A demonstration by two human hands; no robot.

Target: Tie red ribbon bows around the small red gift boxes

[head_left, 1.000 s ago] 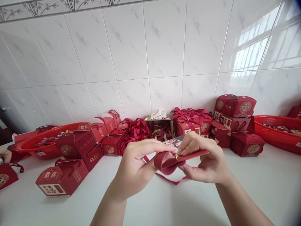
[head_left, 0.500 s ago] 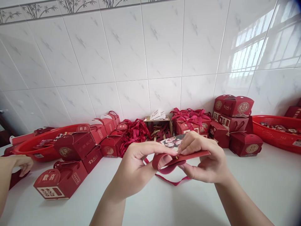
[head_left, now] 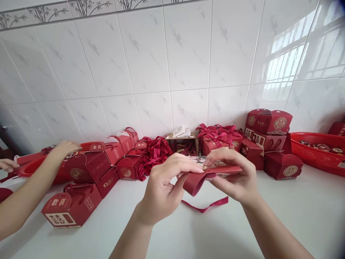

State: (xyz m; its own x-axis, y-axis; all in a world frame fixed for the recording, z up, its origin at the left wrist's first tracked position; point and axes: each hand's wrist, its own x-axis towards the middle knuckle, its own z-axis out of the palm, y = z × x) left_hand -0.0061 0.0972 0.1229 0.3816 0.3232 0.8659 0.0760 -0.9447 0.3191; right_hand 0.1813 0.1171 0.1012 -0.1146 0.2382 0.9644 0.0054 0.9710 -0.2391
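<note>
My left hand (head_left: 164, 190) pinches a red folded piece (head_left: 194, 182) with a flower-printed panel (head_left: 198, 159), near a loop that curls downward at its front. On its other side, my right hand (head_left: 235, 172) grips the same piece, thumb below and fingers on top. The piece is held above the white table, and its exact kind is hard to tell. A small gold-coloured bit shows by my left fingertips. Below it a dark red ribbon (head_left: 206, 209) curves toward the right; its other end is hidden behind my left hand.
Red gift boxes (head_left: 71, 208) stand in rows at the left, and more boxes (head_left: 283, 165) are stacked at the right. Loose ribbons (head_left: 156, 154) lie heaped by a carton (head_left: 195, 144). Another person's arm (head_left: 40, 183) reaches over the left red basket (head_left: 29, 168). A second basket (head_left: 318, 158) holds small items.
My hands have shifted the red piece slightly, and its loop now droops lower and looks narrower. The other person's arm has moved up and right, over the left basket.
</note>
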